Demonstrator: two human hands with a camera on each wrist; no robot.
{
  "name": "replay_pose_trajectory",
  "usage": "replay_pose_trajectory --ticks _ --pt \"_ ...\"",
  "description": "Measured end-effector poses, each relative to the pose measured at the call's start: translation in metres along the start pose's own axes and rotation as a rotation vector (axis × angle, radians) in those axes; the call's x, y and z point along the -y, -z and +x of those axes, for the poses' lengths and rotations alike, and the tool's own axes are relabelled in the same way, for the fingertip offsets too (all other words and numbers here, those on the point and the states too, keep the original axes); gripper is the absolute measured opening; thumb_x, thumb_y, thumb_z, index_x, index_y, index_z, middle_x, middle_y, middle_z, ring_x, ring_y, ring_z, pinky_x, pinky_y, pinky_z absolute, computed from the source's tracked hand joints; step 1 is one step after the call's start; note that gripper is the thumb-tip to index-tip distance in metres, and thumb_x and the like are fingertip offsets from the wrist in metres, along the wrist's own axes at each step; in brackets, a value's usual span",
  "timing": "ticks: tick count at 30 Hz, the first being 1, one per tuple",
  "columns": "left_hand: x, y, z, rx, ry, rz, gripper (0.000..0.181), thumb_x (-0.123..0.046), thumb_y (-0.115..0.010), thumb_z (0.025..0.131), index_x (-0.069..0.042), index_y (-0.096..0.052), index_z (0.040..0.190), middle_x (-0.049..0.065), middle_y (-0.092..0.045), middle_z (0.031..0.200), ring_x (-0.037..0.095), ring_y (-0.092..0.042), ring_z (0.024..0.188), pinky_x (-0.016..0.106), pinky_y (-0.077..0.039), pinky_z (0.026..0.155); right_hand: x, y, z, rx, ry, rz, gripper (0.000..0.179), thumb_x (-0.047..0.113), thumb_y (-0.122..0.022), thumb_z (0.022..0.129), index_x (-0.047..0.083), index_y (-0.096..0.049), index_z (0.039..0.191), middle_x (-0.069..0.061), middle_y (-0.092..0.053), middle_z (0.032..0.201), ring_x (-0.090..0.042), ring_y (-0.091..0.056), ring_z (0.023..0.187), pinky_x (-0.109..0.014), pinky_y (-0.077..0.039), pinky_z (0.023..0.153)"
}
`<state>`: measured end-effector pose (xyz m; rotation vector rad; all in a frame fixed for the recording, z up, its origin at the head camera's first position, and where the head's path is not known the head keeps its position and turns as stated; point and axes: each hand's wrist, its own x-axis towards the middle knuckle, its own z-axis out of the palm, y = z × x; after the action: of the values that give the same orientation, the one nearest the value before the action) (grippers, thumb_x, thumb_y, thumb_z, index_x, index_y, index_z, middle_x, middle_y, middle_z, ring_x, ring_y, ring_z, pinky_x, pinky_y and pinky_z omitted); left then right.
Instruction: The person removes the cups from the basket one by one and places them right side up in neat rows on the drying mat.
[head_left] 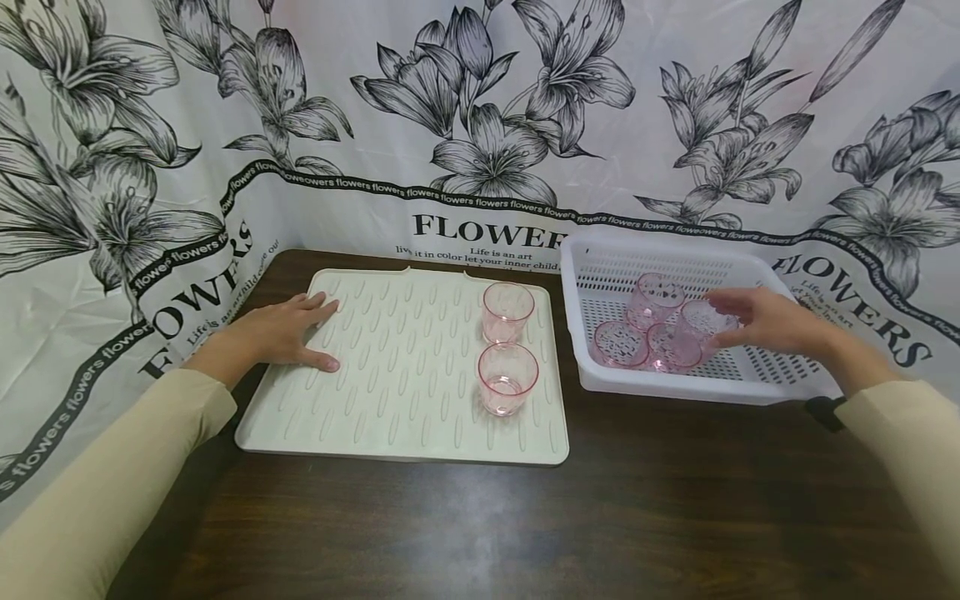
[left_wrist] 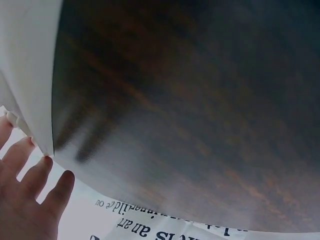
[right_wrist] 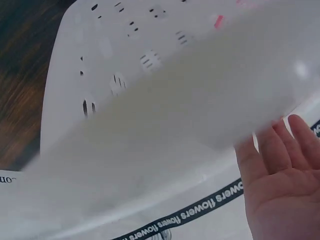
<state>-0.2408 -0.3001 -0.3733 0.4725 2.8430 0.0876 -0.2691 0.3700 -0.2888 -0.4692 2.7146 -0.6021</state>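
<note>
My left hand point(head_left: 288, 337) rests on the left edge of a cream ridged drying mat point(head_left: 405, 358), fingers spread. Two clear glasses with pink rims stand on the mat's right side, the rear glass point(head_left: 507, 312) and the front glass point(head_left: 507, 379). My right hand point(head_left: 772, 321) reaches over a white perforated basket point(head_left: 675, 383), which holds several pink-tinted glasses. Its thumb and fingers are parted beside the rightmost glass point(head_left: 701, 321), overlapping its rim in the head view. The right wrist view shows that hand's fingers point(right_wrist: 272, 150) extended; the glass is hidden there.
The mat and basket stand side by side at the back of a dark wooden table point(head_left: 480, 525). A white flower-printed sheet point(head_left: 480, 108) hangs behind and along the left side. A small black object point(head_left: 825, 412) lies by the right sleeve.
</note>
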Motion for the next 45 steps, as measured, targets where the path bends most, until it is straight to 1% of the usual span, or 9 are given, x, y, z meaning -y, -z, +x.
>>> replay_pose_trajectory --ticks 6,11,15,19,25,31,38,42,45 --pt "0.002 -0.001 0.001 -0.003 0.003 -0.001 0.123 -0.083 -0.063 0.07 -0.003 -0.027 0.156 0.03 -0.021 0.158 0.055 -0.02 0.143 0.072 -0.03 0.103 0.007 0.006 -0.005 -0.057 -0.019 0.001 0.086 0.028 -0.08 0.085 -0.009 -0.034 0.148 -0.037 -0.036 0.148 -0.055 -0.037 0.134 -0.066 -0.032 0.105" --pt "0.002 -0.002 0.001 -0.002 -0.001 0.002 0.123 -0.083 -0.062 0.07 -0.003 -0.027 0.156 0.03 -0.021 0.158 0.055 -0.02 0.142 0.071 -0.03 0.103 0.014 0.01 -0.009 -0.097 0.008 -0.022 0.083 0.025 -0.079 0.087 -0.01 -0.036 0.147 -0.037 -0.038 0.146 -0.056 -0.041 0.13 -0.065 -0.037 0.101" --pt "0.001 -0.002 0.001 -0.004 0.0 0.005 0.123 -0.083 -0.062 0.07 -0.003 -0.027 0.156 0.03 -0.022 0.158 0.055 -0.02 0.142 0.071 -0.03 0.103 0.02 0.018 -0.012 -0.132 0.0 -0.044 0.079 0.025 -0.078 0.088 -0.009 -0.038 0.147 -0.036 -0.04 0.146 -0.055 -0.042 0.13 -0.066 -0.037 0.101" --pt "0.0 -0.001 0.0 -0.004 0.001 -0.001 0.123 -0.083 -0.063 0.07 -0.002 -0.028 0.156 0.03 -0.022 0.158 0.055 -0.02 0.142 0.071 -0.029 0.104 0.028 0.025 -0.012 -0.156 -0.003 -0.049 0.08 0.025 -0.077 0.088 -0.009 -0.037 0.148 -0.037 -0.039 0.146 -0.057 -0.041 0.13 -0.067 -0.036 0.101" --pt "0.0 0.0 -0.001 -0.003 0.003 -0.002 0.122 -0.082 -0.063 0.071 -0.002 -0.027 0.156 0.03 -0.021 0.158 0.055 -0.02 0.142 0.071 -0.029 0.104 0.045 0.028 -0.011 -0.194 0.015 -0.055 0.079 0.026 -0.077 0.088 -0.008 -0.038 0.148 -0.036 -0.042 0.145 -0.057 -0.042 0.129 -0.066 -0.037 0.102" --pt "-0.001 0.0 -0.001 -0.006 0.002 -0.001 0.122 -0.083 -0.063 0.07 -0.003 -0.028 0.156 0.03 -0.022 0.158 0.055 -0.02 0.142 0.071 -0.03 0.103 0.059 0.031 -0.01 -0.215 0.021 -0.03 0.078 0.026 -0.077 0.088 -0.005 -0.039 0.149 -0.034 -0.043 0.145 -0.055 -0.042 0.131 -0.066 -0.036 0.102" --pt "-0.001 -0.001 0.0 -0.005 0.005 -0.004 0.122 -0.083 -0.063 0.07 -0.003 -0.028 0.156 0.03 -0.022 0.158 0.055 -0.02 0.142 0.072 -0.029 0.103 0.084 0.028 -0.006 -0.229 0.055 0.013 0.075 0.029 -0.076 0.089 0.002 -0.041 0.15 -0.028 -0.047 0.146 -0.051 -0.044 0.132 -0.066 -0.037 0.102" --pt "-0.001 -0.001 -0.001 -0.007 0.0 -0.002 0.122 -0.083 -0.063 0.07 -0.003 -0.028 0.156 0.03 -0.022 0.158 0.055 -0.02 0.142 0.071 -0.029 0.104 0.102 0.023 -0.001 -0.229 0.102 0.062 0.074 0.028 -0.077 0.089 0.004 -0.043 0.15 -0.025 -0.049 0.145 -0.049 -0.045 0.132 -0.064 -0.038 0.103" --pt "-0.001 0.0 -0.001 -0.011 -0.003 -0.004 0.122 -0.082 -0.064 0.07 -0.003 -0.028 0.155 0.03 -0.022 0.158 0.055 -0.021 0.142 0.071 -0.03 0.103 0.116 0.02 0.004 -0.235 0.132 0.074 0.073 0.029 -0.077 0.088 0.005 -0.045 0.149 -0.024 -0.051 0.144 -0.047 -0.048 0.131 -0.063 -0.04 0.102"
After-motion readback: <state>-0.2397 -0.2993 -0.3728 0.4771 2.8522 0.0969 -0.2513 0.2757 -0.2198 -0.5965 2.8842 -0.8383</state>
